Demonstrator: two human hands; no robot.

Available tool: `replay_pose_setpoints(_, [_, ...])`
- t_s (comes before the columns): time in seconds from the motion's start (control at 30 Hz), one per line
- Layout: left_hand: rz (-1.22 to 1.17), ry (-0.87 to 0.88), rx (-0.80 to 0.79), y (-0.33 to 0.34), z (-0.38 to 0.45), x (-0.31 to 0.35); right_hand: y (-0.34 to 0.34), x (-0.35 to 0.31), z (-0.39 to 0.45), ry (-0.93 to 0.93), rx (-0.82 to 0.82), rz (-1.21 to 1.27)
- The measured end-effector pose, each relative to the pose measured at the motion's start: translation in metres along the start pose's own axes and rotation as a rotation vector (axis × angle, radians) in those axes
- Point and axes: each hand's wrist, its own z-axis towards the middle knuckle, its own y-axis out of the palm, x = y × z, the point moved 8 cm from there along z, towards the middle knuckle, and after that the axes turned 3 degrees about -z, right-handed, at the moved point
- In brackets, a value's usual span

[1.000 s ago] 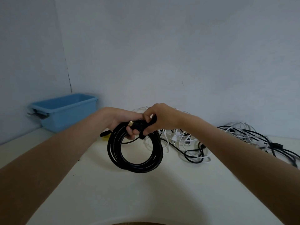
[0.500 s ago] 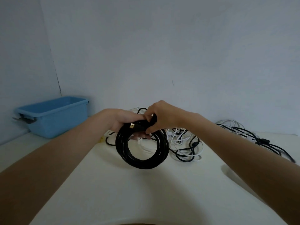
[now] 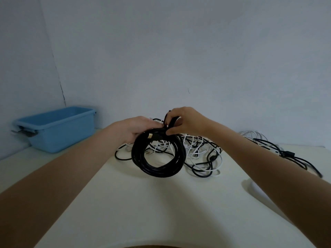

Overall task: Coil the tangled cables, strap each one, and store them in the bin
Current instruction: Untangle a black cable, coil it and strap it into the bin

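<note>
One coiled black cable point(image 3: 157, 158), one blue bin point(image 3: 59, 129), two hands, two loose cable tangles.

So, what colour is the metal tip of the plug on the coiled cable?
Gold, on the plug; the head view shows it.

Black cable point(image 3: 158, 164): wound in a round multi-loop coil, held upright above the surface, gold-tipped plug point(image 3: 150, 136) at its top. Black strap point(image 3: 171, 122): looped over the coil's top. Tangled cables point(image 3: 200, 154): loose black and white heap on the surface behind the coil; a second heap point(image 3: 279, 151) far right. Blue bin point(image 3: 55, 129): open-topped, rectangular, far left against the wall.
</note>
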Motion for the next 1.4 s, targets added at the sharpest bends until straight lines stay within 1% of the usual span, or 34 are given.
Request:
replay_pose_setpoints(0.07, [-0.068,0.021,-0.019,0.000,-0.001,0.001,-0.008,0.004,0.001,0.003,0.073,0.071])
replay_pose_setpoints(0.13, [-0.162,0.029,-0.078,0.004,-0.004,0.002,-0.015,0.006,0.000,0.000,0.130,0.072])
replay_pose_setpoints(0.23, [-0.179,0.066,-0.167,0.011,-0.005,0.004,-0.019,0.007,-0.002,-0.028,0.152,0.055])
replay_pose_setpoints(0.33, [-0.193,0.062,-0.169,0.011,-0.004,0.004,-0.018,0.004,-0.003,-0.066,0.165,0.047])
replay_pose_setpoints(0.47, [-0.209,0.041,-0.157,0.013,-0.005,0.003,-0.022,0.003,0.000,-0.096,0.235,0.028])
replay_pose_setpoints(0.6, [-0.253,0.074,-0.104,0.013,0.001,0.002,-0.024,0.011,0.002,-0.011,0.210,0.036])
replay_pose_setpoints(0.73, [-0.318,0.044,-0.095,0.010,0.009,0.000,-0.031,0.015,0.001,0.014,0.225,0.065])
replay_pose_setpoints(0.87, [-0.308,-0.013,-0.101,0.014,0.010,-0.005,-0.028,0.009,0.003,-0.001,0.114,-0.038])
replay_pose_setpoints(0.97, [-0.264,-0.066,-0.060,0.016,0.009,-0.010,-0.029,0.002,0.005,-0.019,0.071,-0.110])
replay_pose_setpoints(1.07, [-0.303,-0.084,-0.094,0.024,0.007,-0.008,-0.031,-0.001,0.006,-0.032,0.087,-0.142])
replay_pose_setpoints(1.17, [-0.248,-0.026,-0.170,0.028,0.007,-0.003,-0.034,-0.002,0.004,-0.042,0.141,-0.135])
replay_pose_setpoints(1.3, [-0.199,0.002,-0.112,0.023,0.011,-0.003,-0.034,-0.005,0.000,-0.054,0.171,-0.133])
replay_pose_setpoints(1.4, [-0.210,-0.001,-0.131,0.029,0.007,-0.001,-0.033,-0.007,-0.001,-0.063,0.172,-0.166])
